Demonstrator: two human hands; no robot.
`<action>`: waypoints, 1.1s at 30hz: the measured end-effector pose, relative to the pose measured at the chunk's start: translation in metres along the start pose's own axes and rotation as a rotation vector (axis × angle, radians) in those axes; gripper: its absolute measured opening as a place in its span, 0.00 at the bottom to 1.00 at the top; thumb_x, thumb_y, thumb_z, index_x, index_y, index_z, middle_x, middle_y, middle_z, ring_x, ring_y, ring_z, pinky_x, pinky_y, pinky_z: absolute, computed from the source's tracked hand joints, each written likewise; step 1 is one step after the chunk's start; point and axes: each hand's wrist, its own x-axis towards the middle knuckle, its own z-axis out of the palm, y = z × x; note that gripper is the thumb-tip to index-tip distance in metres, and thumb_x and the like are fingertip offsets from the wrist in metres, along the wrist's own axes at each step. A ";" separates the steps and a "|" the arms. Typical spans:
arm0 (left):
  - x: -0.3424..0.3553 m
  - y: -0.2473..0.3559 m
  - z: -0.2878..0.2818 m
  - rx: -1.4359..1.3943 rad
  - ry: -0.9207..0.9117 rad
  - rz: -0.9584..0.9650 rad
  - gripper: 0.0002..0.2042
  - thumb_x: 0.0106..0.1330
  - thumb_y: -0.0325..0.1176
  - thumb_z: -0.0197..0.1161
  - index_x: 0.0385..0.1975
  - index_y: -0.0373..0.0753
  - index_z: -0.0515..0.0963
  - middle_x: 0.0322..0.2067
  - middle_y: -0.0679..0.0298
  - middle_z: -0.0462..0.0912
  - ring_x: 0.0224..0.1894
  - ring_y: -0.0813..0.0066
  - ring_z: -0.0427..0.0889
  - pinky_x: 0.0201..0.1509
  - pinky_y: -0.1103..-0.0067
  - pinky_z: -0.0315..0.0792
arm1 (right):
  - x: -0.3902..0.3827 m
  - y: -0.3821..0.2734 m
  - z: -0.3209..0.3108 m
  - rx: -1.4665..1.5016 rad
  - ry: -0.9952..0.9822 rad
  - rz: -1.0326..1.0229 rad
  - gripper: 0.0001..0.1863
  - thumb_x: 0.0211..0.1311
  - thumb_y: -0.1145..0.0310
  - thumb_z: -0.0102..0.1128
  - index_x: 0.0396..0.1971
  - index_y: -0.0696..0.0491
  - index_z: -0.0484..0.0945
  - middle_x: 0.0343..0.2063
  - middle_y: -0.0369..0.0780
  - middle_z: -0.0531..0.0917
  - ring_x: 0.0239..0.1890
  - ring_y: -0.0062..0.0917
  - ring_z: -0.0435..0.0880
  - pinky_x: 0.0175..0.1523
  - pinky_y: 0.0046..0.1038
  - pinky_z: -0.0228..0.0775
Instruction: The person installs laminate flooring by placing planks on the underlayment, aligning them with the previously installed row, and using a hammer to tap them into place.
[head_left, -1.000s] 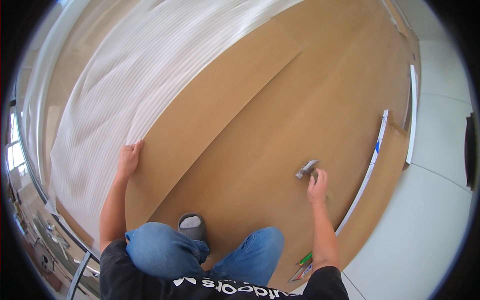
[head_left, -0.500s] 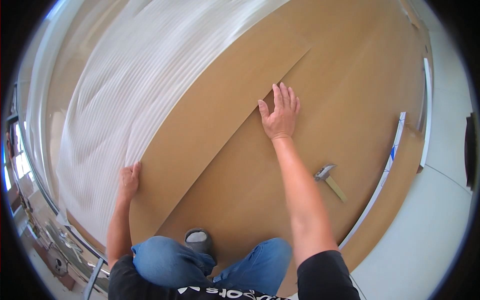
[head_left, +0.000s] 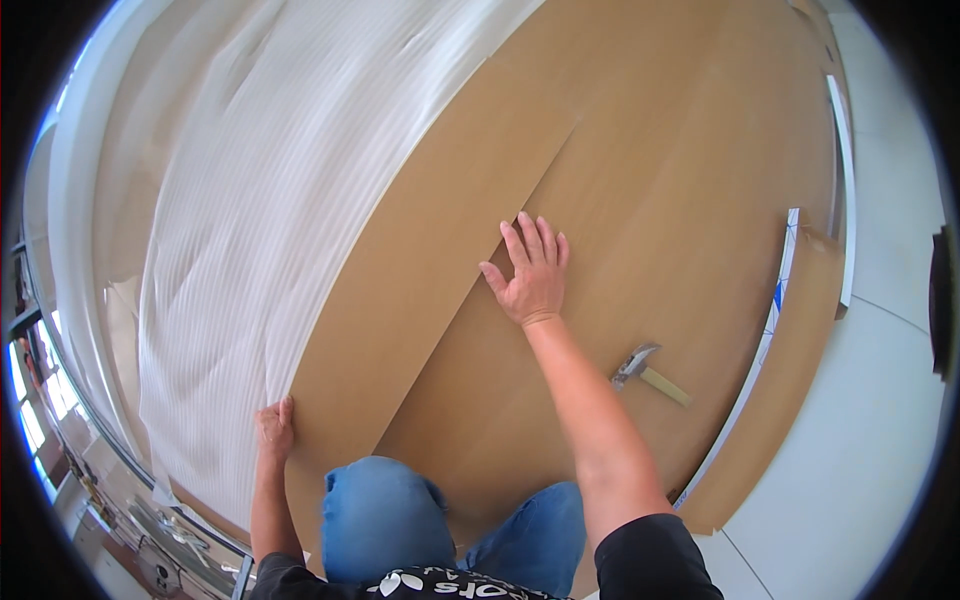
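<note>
A long, flat tan plank [head_left: 400,290] lies at a slant between a white ribbed foam sheet [head_left: 250,220] and a wide tan surface [head_left: 650,230]. My left hand [head_left: 275,428] is closed around the plank's left edge, close to its near end, with the thumb showing at the edge and the other fingers curled. My right hand [head_left: 535,270] is spread, palm down, fingertips at the plank's right edge, where a dark line runs along the seam. A claw hammer [head_left: 655,380] with a pale handle lies to the right of my right forearm.
My bent knees [head_left: 385,515] are at the plank's near end. At the right, a tan strip [head_left: 770,400] and a white-edged strip [head_left: 843,190] border the pale tiles [head_left: 830,450]. A curved dark rail and assorted tools [head_left: 150,520] are at the lower left.
Both hands appear lower in the picture, still at the plank's opposite edges. The view has shifted, and my shoe no longer shows between the knees. The hammer still lies on the tan surface.
</note>
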 end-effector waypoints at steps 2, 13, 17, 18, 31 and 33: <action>-0.001 -0.009 0.003 -0.040 0.001 -0.010 0.32 0.77 0.55 0.53 0.20 0.29 0.73 0.14 0.49 0.63 0.18 0.64 0.63 0.27 0.60 0.62 | 0.001 -0.003 0.001 0.009 0.015 0.006 0.35 0.65 0.38 0.60 0.66 0.42 0.74 0.70 0.39 0.71 0.71 0.41 0.67 0.74 0.54 0.52; -0.014 0.038 -0.025 -0.102 -0.069 -0.069 0.30 0.76 0.51 0.57 0.18 0.29 0.73 0.13 0.58 0.60 0.19 0.77 0.62 0.25 0.66 0.63 | 0.004 0.001 0.003 0.052 0.006 0.010 0.33 0.69 0.41 0.57 0.67 0.45 0.73 0.71 0.39 0.69 0.72 0.42 0.66 0.75 0.56 0.50; -0.016 0.029 -0.032 -0.044 -0.059 -0.078 0.29 0.76 0.50 0.58 0.19 0.28 0.75 0.13 0.51 0.63 0.17 0.70 0.64 0.26 0.62 0.65 | 0.004 0.000 0.006 0.065 -0.005 -0.006 0.33 0.69 0.41 0.56 0.67 0.46 0.72 0.72 0.39 0.69 0.72 0.42 0.66 0.75 0.56 0.50; -0.016 0.033 -0.030 0.004 -0.052 -0.058 0.29 0.75 0.50 0.58 0.19 0.27 0.75 0.13 0.48 0.64 0.16 0.66 0.65 0.26 0.61 0.65 | 0.003 0.002 0.006 0.061 -0.006 -0.006 0.33 0.69 0.41 0.56 0.67 0.46 0.72 0.72 0.39 0.69 0.72 0.42 0.66 0.75 0.56 0.50; -0.004 0.003 0.019 0.123 0.077 -0.056 0.31 0.76 0.52 0.55 0.18 0.27 0.73 0.19 0.39 0.70 0.21 0.45 0.72 0.30 0.56 0.64 | 0.006 -0.012 0.001 -0.037 -0.067 0.003 0.35 0.67 0.43 0.60 0.68 0.48 0.72 0.72 0.38 0.69 0.74 0.41 0.64 0.77 0.54 0.49; -0.005 -0.039 0.029 0.326 0.171 0.185 0.22 0.76 0.44 0.57 0.23 0.31 0.76 0.20 0.42 0.75 0.24 0.45 0.77 0.29 0.55 0.66 | 0.015 -0.019 0.009 -0.044 -0.063 -0.016 0.34 0.67 0.43 0.59 0.68 0.47 0.72 0.72 0.37 0.70 0.73 0.41 0.64 0.76 0.54 0.50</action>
